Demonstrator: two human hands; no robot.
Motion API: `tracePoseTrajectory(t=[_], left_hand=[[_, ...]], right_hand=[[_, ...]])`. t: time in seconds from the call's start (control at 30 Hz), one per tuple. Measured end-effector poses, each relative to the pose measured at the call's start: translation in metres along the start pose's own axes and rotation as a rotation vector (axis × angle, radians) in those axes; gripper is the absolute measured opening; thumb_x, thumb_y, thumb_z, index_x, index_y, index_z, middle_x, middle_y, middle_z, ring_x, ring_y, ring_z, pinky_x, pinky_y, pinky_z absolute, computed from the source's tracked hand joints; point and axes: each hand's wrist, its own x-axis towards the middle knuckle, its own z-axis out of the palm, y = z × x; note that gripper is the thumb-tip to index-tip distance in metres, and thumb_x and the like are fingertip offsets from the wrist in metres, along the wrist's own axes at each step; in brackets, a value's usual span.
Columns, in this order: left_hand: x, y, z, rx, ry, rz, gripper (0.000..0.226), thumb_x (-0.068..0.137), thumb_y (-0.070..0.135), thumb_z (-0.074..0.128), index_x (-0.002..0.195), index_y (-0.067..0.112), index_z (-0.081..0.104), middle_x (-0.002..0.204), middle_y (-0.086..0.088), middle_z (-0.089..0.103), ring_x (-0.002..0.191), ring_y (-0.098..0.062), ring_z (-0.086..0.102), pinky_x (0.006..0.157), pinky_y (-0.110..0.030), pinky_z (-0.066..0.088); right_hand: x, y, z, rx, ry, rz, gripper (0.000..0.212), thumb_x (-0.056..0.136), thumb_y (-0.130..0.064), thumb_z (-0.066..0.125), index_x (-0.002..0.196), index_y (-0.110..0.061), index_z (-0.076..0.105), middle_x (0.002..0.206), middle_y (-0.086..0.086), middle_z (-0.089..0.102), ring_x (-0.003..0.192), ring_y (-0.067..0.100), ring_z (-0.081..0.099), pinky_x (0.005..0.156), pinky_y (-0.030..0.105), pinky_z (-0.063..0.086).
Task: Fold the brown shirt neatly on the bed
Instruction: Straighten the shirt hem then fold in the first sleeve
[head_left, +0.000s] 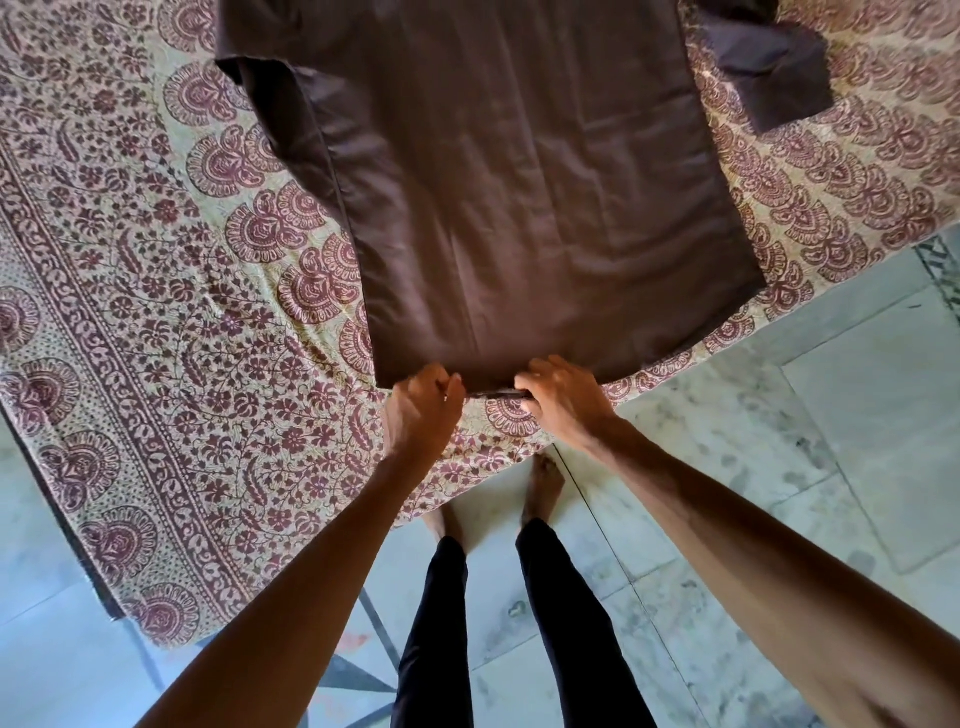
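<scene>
Two hands at the near hem of the brown shirt (509, 197), left hand (422, 410) and right hand (558, 397) close together, each pinching that hem, shirt spread flat on the patterned bedsheet (171, 332) (one sleeve out each side), bare feet below the hem on the marble floor (779, 441).

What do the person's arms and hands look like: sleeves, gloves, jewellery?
Left hand and right hand are bare: no gloves, rings or watch visible. Left forearm and right forearm are bare too, with no sleeve in view up to the frame edge. Below them, black trousers and bare feet.
</scene>
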Motion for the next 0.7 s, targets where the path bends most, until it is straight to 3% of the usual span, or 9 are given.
tracePoseTrajectory(t=[0.07,0.13,0.2,0.27,0.37,0.47,0.6,0.7], left_hand=[[0.004,-0.002,-0.007,0.047,0.077,0.213,0.01,0.085,0.025,0.061,0.086,0.015,0.061,0.085,-0.005,0.062,0.071,-0.018,0.056,0.056,-0.027,0.045],[0.003,-0.013,-0.005,0.18,-0.06,0.275,0.026,0.086,0.031,0.059,0.108,0.017,0.059,0.107,-0.007,0.058,0.09,-0.021,0.055,0.068,-0.033,0.05],[-0.002,-0.02,-0.006,0.236,-0.201,0.26,0.032,0.088,0.031,0.059,0.116,0.015,0.058,0.116,-0.011,0.057,0.099,-0.028,0.056,0.072,-0.04,0.055],[-0.003,-0.026,-0.007,0.161,-0.29,0.179,0.026,0.091,0.028,0.056,0.111,0.013,0.061,0.11,-0.012,0.063,0.094,-0.031,0.062,0.069,-0.039,0.055],[0.017,-0.02,-0.024,0.054,-0.344,-0.012,0.031,0.095,0.04,0.044,0.099,0.016,0.063,0.087,-0.009,0.072,0.066,-0.022,0.068,0.057,-0.034,0.058],[0.058,-0.01,-0.05,-0.018,-0.221,-0.078,0.021,0.097,0.024,0.049,0.097,0.01,0.065,0.085,-0.005,0.072,0.057,-0.017,0.063,0.047,-0.03,0.052],[0.138,-0.017,-0.085,-0.188,0.01,-0.177,0.013,0.091,0.015,0.053,0.091,0.013,0.066,0.085,-0.013,0.073,0.067,-0.027,0.069,0.056,-0.036,0.056],[0.206,-0.031,-0.105,-0.159,0.073,-0.346,0.018,0.09,0.01,0.049,0.1,0.005,0.064,0.093,-0.013,0.068,0.086,-0.026,0.065,0.067,-0.03,0.046]], right_hand=[[-0.005,0.0,0.0,0.039,-0.026,-0.008,0.021,0.075,-0.023,0.079,0.089,-0.014,0.066,0.089,0.004,0.065,0.083,0.024,0.062,0.065,0.035,0.056],[-0.008,0.0,-0.004,0.063,-0.067,-0.008,0.02,0.082,-0.029,0.073,0.092,-0.014,0.067,0.092,0.003,0.065,0.084,0.022,0.063,0.066,0.034,0.055],[-0.005,0.0,-0.014,0.072,-0.146,-0.002,0.018,0.089,-0.032,0.065,0.095,-0.015,0.068,0.095,0.001,0.067,0.081,0.019,0.065,0.066,0.031,0.054],[0.005,-0.001,-0.026,0.08,-0.246,0.037,0.018,0.094,-0.032,0.058,0.092,-0.017,0.069,0.093,0.0,0.069,0.075,0.017,0.066,0.066,0.029,0.055],[0.035,-0.003,-0.043,0.116,-0.281,0.104,0.015,0.092,-0.029,0.058,0.091,-0.021,0.07,0.087,-0.001,0.074,0.071,0.018,0.067,0.062,0.028,0.054],[0.083,-0.013,-0.062,0.167,-0.183,0.131,0.011,0.088,-0.026,0.061,0.089,-0.022,0.071,0.087,0.0,0.075,0.076,0.02,0.069,0.061,0.025,0.048],[0.167,-0.029,-0.088,0.247,-0.136,0.152,0.011,0.086,-0.024,0.061,0.084,-0.019,0.071,0.087,0.003,0.074,0.084,0.024,0.068,0.068,0.028,0.049],[0.233,-0.044,-0.1,0.312,-0.076,0.171,0.01,0.086,-0.024,0.062,0.086,-0.02,0.071,0.09,0.0,0.074,0.086,0.021,0.068,0.071,0.027,0.05]])
